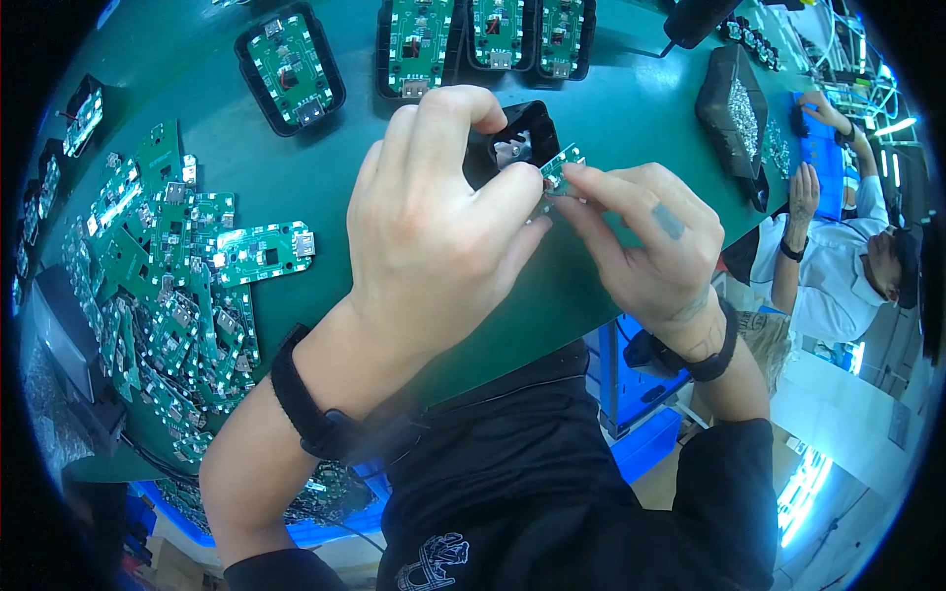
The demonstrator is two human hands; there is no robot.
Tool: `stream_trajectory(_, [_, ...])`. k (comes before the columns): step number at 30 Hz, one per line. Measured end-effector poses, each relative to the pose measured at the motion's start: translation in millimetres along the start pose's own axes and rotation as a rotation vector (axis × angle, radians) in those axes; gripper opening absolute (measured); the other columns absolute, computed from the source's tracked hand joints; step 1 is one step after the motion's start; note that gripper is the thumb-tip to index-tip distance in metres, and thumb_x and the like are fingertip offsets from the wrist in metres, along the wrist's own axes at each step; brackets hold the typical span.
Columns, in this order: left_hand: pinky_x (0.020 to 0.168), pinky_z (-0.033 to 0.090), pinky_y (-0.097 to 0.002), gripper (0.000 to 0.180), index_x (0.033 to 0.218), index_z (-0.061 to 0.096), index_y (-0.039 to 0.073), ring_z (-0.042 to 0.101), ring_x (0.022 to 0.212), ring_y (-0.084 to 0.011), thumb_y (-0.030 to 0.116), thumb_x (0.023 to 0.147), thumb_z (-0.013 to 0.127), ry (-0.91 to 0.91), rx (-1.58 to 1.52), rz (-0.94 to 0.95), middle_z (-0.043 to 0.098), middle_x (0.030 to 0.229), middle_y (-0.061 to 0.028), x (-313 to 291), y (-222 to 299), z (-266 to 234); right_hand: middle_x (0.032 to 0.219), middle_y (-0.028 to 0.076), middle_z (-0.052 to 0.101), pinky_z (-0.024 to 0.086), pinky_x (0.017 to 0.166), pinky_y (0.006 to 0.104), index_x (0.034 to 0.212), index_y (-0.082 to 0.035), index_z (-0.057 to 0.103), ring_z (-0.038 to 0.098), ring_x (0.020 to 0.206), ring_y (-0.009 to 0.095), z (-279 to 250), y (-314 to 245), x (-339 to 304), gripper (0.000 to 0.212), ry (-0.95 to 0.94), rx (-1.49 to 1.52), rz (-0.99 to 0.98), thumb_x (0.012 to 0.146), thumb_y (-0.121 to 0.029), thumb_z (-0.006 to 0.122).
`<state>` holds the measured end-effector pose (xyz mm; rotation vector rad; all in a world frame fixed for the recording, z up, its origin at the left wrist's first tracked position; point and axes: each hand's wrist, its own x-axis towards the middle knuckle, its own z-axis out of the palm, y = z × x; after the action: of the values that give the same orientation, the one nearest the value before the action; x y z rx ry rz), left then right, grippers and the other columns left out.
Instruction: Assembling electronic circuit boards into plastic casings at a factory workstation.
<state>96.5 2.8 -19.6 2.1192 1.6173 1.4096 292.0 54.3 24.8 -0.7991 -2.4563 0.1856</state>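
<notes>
My left hand (424, 231) is closed around a small black plastic case (544, 126), its index finger curled over the far side. Inside the case shows a silvery metal part (512, 150); my fingers cover much of the rest. My right hand (655, 241) pinches a small green circuit board (562, 165) between thumb and fingertips, at the case's near right edge. The board is tilted, and the left thumb lies close against it. Whether the board touches the case I cannot tell.
A heap of loose green circuit boards (177, 315) covers the table's left side. Several black cases (333, 87) with boards inside stand along the back. At right are a black tray of small metal parts (741, 118), a dark tool (695, 22) and a co-worker (838, 271).
</notes>
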Motion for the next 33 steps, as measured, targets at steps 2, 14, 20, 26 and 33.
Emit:
stream_trajectory(2, [0.07,0.051,-0.0369,0.042,0.091,0.076,0.007,0.058,0.087,-0.0274,0.012,0.053,0.095,0.0,-0.006,0.0,0.059,0.114,-0.0125,0,0,0,0.082,0.006,0.071,0.055,0.06,0.0324,0.099,-0.007,0.077,0.068,0.072,0.022,-1,1,2,0.025,-0.017,-0.014,-0.016,0.076,-0.001,0.085])
stream_trajectory(14, [0.072,0.052,-0.0376,0.044,0.091,0.076,0.007,0.059,0.09,-0.0283,0.008,0.051,0.093,-0.013,-0.015,-0.024,0.059,0.114,-0.0125,2,2,-1,0.078,0.002,0.066,0.051,0.055,0.0308,0.09,-0.009,0.071,0.064,0.068,0.02,9,4,5,0.026,-0.003,-0.139,-0.141,0.07,-0.005,0.087])
stream_trajectory(20, [0.072,0.052,-0.0377,0.043,0.09,0.076,0.007,0.06,0.091,-0.0285,0.008,0.05,0.093,-0.021,-0.026,-0.039,0.058,0.114,-0.0126,3,4,-1,0.079,0.001,0.066,0.051,0.055,0.0305,0.093,-0.011,0.073,0.064,0.068,0.019,6,5,3,0.028,-0.021,-0.122,-0.144,0.069,-0.005,0.087])
stream_trajectory(26, [0.072,0.052,-0.0367,0.044,0.09,0.076,0.007,0.06,0.092,-0.0281,0.01,0.05,0.094,-0.014,0.012,-0.012,0.058,0.114,-0.0126,1,2,-1,0.083,0.0,0.067,0.051,0.057,0.0305,0.094,-0.011,0.074,0.064,0.071,0.019,7,2,10,0.028,-0.002,-0.139,-0.096,0.069,-0.005,0.086])
stream_trajectory(33, [0.072,0.052,-0.0366,0.042,0.09,0.076,0.007,0.06,0.092,-0.0279,0.01,0.052,0.094,-0.008,-0.019,-0.042,0.058,0.114,-0.0126,1,2,0,0.089,0.001,0.067,0.052,0.058,0.0307,0.101,-0.012,0.076,0.063,0.073,0.019,-4,-3,7,0.034,-0.104,-0.124,-0.109,0.069,-0.003,0.084])
